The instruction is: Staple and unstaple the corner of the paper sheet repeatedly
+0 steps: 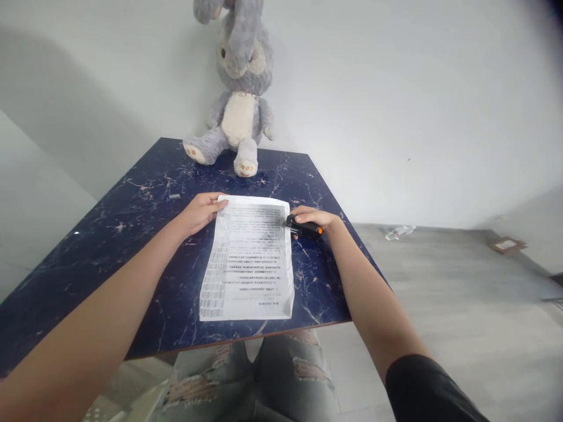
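Observation:
A stack of printed white paper [248, 261] lies on the dark blue marble table [132, 228] in front of me. My left hand [200, 212] rests on the paper's far left corner, fingers bent and pressing on the sheet's edge. My right hand [314, 218] is closed over a black stapler with an orange tip [303, 227], which sits at the paper's right edge near the far corner.
A grey and cream plush rabbit [240, 99] sits at the table's far edge against the white wall. A small grey object [175, 196] lies on the table left of my left hand. A plastic bottle [398, 232] and a brown box [508, 244] lie on the floor to the right.

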A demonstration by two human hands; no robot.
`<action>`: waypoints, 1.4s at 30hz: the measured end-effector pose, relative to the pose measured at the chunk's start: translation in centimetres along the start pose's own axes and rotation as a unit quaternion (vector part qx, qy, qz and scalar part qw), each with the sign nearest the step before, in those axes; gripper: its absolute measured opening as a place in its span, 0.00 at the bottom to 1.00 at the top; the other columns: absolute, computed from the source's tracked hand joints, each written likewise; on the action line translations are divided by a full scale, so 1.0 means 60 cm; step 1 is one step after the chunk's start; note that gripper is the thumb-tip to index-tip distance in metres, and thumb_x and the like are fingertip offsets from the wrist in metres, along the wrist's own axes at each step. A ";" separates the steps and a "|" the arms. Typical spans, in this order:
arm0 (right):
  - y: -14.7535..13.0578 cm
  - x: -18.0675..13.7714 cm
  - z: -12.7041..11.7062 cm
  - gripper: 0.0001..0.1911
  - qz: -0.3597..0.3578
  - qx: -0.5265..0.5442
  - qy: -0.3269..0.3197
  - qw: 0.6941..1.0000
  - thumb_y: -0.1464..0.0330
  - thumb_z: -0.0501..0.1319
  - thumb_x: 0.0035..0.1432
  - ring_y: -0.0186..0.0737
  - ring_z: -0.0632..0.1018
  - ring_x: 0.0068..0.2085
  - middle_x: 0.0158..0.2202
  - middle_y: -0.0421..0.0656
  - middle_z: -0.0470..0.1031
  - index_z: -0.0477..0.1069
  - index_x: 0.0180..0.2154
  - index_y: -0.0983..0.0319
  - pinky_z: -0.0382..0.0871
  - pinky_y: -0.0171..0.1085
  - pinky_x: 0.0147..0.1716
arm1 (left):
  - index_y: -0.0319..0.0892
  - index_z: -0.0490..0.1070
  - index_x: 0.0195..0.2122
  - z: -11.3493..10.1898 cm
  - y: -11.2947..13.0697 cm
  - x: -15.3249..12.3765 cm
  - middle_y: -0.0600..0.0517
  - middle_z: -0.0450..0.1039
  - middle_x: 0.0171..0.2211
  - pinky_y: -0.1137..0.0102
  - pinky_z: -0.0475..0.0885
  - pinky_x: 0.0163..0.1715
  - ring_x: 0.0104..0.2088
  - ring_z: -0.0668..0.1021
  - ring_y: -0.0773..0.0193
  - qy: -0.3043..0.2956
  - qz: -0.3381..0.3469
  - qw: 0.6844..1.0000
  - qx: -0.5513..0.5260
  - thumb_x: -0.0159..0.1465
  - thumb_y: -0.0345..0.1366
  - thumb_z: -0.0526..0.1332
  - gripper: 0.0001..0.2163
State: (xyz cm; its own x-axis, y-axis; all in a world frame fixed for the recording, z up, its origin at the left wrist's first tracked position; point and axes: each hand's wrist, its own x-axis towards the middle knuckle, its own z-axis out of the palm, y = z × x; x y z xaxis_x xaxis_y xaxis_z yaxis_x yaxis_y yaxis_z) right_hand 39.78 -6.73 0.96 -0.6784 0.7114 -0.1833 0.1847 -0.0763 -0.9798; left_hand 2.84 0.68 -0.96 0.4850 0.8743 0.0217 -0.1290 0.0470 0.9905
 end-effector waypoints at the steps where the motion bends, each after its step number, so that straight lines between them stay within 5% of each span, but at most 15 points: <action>1: -0.001 0.000 0.000 0.24 0.001 0.002 0.001 1.000 0.50 0.69 0.57 0.42 0.82 0.29 0.30 0.47 0.82 0.80 0.39 0.67 0.79 0.38 0.33 | 0.37 0.82 0.44 0.000 -0.001 0.000 0.42 0.84 0.37 0.59 0.82 0.42 0.39 0.85 0.51 -0.001 0.002 1.000 0.001 0.53 0.43 0.78 0.21; 16: -0.015 -0.002 0.004 0.24 0.016 -0.025 -0.067 0.997 0.53 0.70 0.57 0.40 0.82 0.32 0.36 0.49 0.84 0.81 0.43 0.68 0.78 0.35 0.34 | 0.36 0.82 0.45 -0.003 -0.005 0.001 0.42 0.83 0.37 0.57 0.82 0.44 0.38 0.85 0.52 0.007 0.018 1.000 0.002 0.56 0.42 0.76 0.20; 29: -0.027 0.001 0.014 0.24 0.043 -0.020 -0.057 0.997 0.52 0.69 0.58 0.42 0.83 0.32 0.36 0.51 0.84 0.81 0.41 0.68 0.79 0.36 0.34 | 0.34 0.81 0.44 0.003 0.003 -0.002 0.42 0.83 0.35 0.57 0.83 0.42 0.38 0.85 0.50 0.013 0.013 1.000 0.010 0.56 0.41 0.76 0.19; 42: 0.008 -0.009 -0.007 0.32 -0.011 0.058 -0.034 0.998 0.44 0.68 0.55 0.49 0.84 0.35 0.38 0.55 0.83 0.78 0.41 0.67 0.80 0.41 0.34 | 0.35 0.82 0.46 -0.003 -0.002 0.000 0.42 0.84 0.37 0.60 0.82 0.44 0.39 0.86 0.53 0.011 0.012 1.000 -0.015 0.55 0.40 0.77 0.20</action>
State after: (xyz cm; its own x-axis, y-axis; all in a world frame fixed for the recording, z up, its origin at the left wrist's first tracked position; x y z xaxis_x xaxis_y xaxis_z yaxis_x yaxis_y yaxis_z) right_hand 40.53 -6.85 0.62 -0.7289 0.6651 -0.1626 0.0889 -0.1435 -0.9856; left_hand 2.72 0.78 -1.13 0.4633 0.8852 0.0413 -0.1655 0.0406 0.9854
